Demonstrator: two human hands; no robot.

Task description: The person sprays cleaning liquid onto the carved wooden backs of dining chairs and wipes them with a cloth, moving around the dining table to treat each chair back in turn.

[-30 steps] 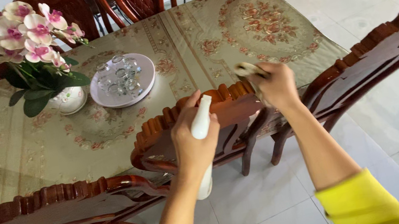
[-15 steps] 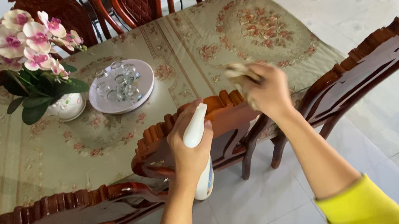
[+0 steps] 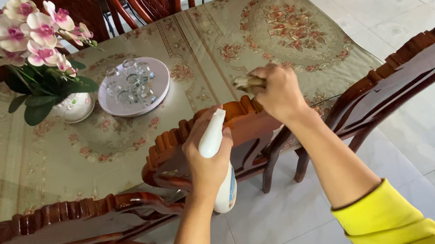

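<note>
The tabletop (image 3: pixel 29 167), under a floral cloth, carries a flower vase (image 3: pixel 73 107) and a tray of glasses (image 3: pixel 134 86). The carved chair (image 3: pixel 198 146) is drawn up to its near edge. Step in hand appears to be wiping the chair's top rail: the right hand (image 3: pixel 279 93) is clamped on a cloth (image 3: pixel 248 82) pressed there, the left hand (image 3: pixel 207 159) clamped round a white spray bottle (image 3: pixel 222 181) beside the rail. The next move likely calls for steady pressure along the carving.

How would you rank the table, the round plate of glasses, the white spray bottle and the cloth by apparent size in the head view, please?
1. table
2. plate
3. spray bottle, though nearness to the camera enlarges it
4. cloth, mostly hidden by the right hand
</note>
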